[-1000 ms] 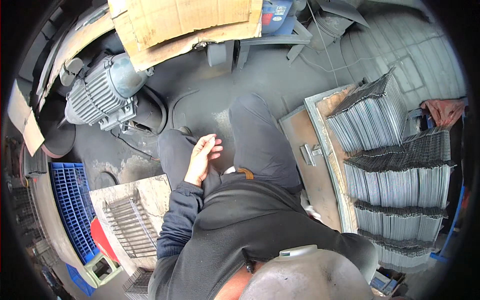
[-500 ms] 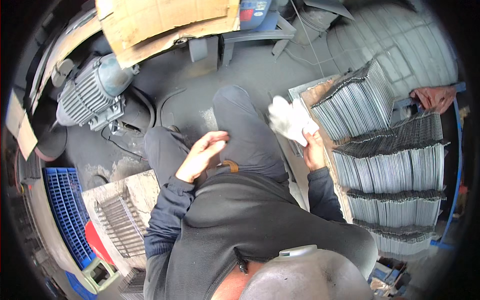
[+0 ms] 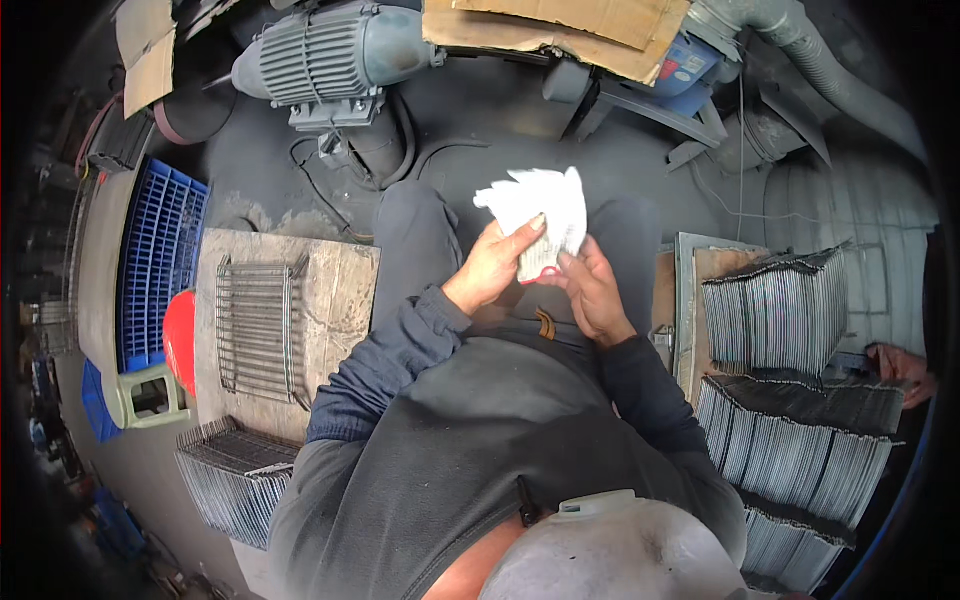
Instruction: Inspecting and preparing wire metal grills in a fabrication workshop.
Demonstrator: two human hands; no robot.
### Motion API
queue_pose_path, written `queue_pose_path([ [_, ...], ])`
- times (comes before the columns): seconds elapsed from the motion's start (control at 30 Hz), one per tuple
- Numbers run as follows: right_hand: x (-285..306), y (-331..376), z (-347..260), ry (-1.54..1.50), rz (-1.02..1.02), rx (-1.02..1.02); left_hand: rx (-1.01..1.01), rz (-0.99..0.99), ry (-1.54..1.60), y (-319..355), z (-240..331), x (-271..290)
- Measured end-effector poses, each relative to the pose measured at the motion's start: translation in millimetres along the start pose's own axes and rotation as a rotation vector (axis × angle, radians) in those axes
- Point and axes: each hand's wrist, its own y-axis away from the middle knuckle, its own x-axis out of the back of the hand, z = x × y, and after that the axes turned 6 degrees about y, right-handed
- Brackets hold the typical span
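Observation:
White knit work gloves [image 3: 545, 212] with a red-edged cuff are held up in front of me, above my lap; whether it is one glove or a pair I cannot tell. My left hand [image 3: 497, 262] grips the cuff from the left, its thumb lying across the fabric. From the right, my right hand [image 3: 597, 292] pinches the cuff's lower corner between thumb and fingers. The glove fingers point up and away from me, hanging loose. Both hands are bare.
Stacks of thin metal strips [image 3: 775, 310] stand on a bench at my right. On the left, a wooden board [image 3: 335, 290] carries a wire rack [image 3: 258, 330], near a blue plastic crate [image 3: 165, 260] and a red stool [image 3: 180, 340]. A grey electric motor [image 3: 330, 60] sits ahead.
The gloves have come from the right, beside the metal stacks, to the middle over my lap. My left hand, free before, now grips them too. The view has swung left.

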Motion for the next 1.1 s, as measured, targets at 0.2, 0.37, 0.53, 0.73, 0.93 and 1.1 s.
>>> queue_pose_path([
  [0.2, -2, -48, 6, 0.288, 0.016, 0.134, -0.068, 0.067, -0.047, 2, -9, 21],
  [0.37, 17, -87, -2, 0.298, 0.049, -0.042, -0.053, 0.118, -0.149, -7, -21, 48],
  [0.53, 44, -102, 45, -0.072, 0.164, 0.05, 0.095, 0.162, 0.16, -27, -35, 77],
  [0.73, 61, -92, 48, -0.168, 0.12, 0.115, 0.075, 0.249, 0.221, -44, -54, 86],
  [0.93, 98, -88, 43, -0.218, 0.387, 0.293, -0.133, 0.407, -0.363, -58, -54, 100],
  [1.1, 108, -83, 72, -0.073, 0.441, 0.16, -0.194, 0.339, -1.317, -63, -47, 51],
])
